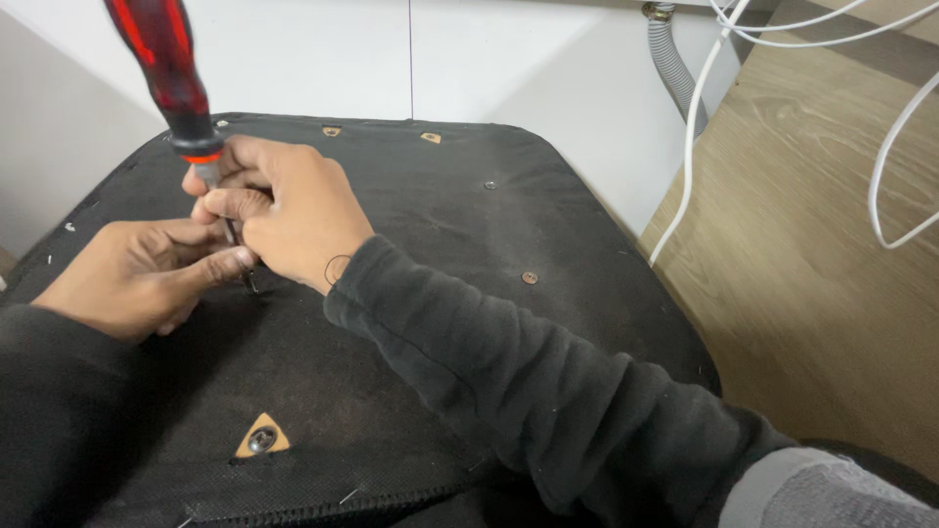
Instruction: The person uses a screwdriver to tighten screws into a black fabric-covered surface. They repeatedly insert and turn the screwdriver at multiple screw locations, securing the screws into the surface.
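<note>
We take the black fabric panel (411, 293) as our landmark; it looks like the underside of a seat, and it lies flat so that its fittings face up to us.

Nearest to us, at the near edge of the panel, a triangular cut in the fabric (261, 437) shows a metal bolt head on pale wood. Our black sleeves cross over this near part.

A little further, left of the panel's middle, our two hands meet. The left hand (137, 279) rests on the fabric with its fingers pressed together, and they pinch low around the thin metal shaft, we think to keep the tip steady on its spot. The right hand (284, 210) is curled closed around the shaft just under the handle, so it can guide and turn the tool. The screwdriver (171, 73), with a red and black handle, stands nearly upright and leans slightly to the left; its tip touches the panel between our fingers. What it sits in, we cannot tell.

Right of the hands a small round fastener (529, 278) lies in the fabric. At the far edge are two more small triangular openings (430, 138).

Beyond the panel's right side are a wooden floor (812, 254), white cables (880, 176) and a grey ribbed hose (673, 64).
</note>
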